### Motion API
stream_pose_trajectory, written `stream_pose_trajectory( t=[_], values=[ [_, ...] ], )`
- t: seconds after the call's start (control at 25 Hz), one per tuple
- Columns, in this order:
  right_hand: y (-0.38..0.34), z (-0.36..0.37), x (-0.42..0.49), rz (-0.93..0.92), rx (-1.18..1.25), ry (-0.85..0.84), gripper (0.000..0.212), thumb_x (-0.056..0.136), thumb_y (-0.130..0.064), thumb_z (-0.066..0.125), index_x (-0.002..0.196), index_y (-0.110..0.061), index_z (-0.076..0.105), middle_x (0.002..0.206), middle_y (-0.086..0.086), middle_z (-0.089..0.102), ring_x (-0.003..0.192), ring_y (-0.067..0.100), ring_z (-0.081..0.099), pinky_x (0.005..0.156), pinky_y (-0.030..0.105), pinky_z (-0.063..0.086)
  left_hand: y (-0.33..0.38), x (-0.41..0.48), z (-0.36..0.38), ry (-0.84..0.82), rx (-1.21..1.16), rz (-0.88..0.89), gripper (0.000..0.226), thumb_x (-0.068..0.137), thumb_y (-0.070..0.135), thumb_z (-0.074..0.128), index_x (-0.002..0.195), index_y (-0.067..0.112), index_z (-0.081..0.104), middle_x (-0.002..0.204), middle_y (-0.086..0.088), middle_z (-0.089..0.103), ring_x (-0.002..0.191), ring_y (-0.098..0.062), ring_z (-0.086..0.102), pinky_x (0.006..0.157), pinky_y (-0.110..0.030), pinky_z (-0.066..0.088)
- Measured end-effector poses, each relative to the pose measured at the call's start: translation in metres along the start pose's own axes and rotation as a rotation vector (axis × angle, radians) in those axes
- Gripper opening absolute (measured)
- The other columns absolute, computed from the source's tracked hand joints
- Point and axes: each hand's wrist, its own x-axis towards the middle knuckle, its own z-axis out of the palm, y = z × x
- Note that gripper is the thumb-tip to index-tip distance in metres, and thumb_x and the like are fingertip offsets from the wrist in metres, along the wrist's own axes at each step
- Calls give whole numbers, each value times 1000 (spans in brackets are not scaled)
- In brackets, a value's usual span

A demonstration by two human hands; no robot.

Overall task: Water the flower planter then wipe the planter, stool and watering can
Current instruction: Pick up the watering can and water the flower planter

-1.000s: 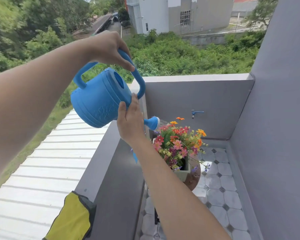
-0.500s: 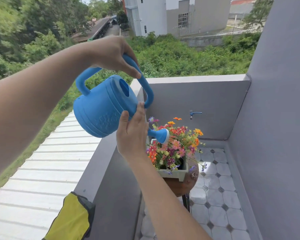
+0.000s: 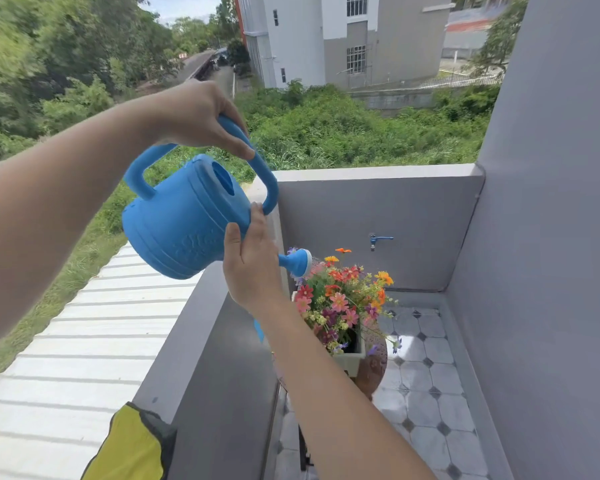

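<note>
I hold a blue watering can [image 3: 184, 223] tilted forward over the balcony corner. My left hand [image 3: 191, 116] grips its top handle. My right hand [image 3: 252, 265] lies flat against the can's front side by the spout base. The spout's sprinkler head [image 3: 300, 262] hangs just above the colourful flowers [image 3: 343, 299] in a pale rectangular planter [image 3: 352, 358]. The planter rests on a round brown stool [image 3: 373, 368], whose top looks wet with droplets; my right forearm hides much of it.
A yellow cloth with a dark edge [image 3: 132, 445] hangs over the grey parapet wall [image 3: 187, 341] at lower left. A blue tap [image 3: 378, 240] sticks out of the far wall. Grey walls enclose the tiled floor [image 3: 426, 393]. Beyond the parapet lies a white ribbed roof.
The can has shifted a little right and down, its sprinkler head moving across the flowers. The view also swung, so the planter sits slightly differently in frame.
</note>
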Motion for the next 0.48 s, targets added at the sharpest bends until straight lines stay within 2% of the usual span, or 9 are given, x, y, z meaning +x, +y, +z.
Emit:
stream_pose_trajectory(
  t=[0.24,0.48],
  values=[
    [3,-2,-10,22,15,76,60,97,-40,25,147,-11,7,156,7,15,144,22,11,115,53,13,10,4,7,-37,-17,28,27,70,49,75,87,28,74,77,-2,68,65,-15,55,56,-27,41],
    [-13,6,3,-1,-9,14,60,97,-40,25,147,-11,8,156,7,17,143,23,13,115,52,10,-6,-7,-13,7,-23,-27,28,70,50,74,87,28,74,77,-6,69,66,-18,54,59,-31,41]
  ],
)
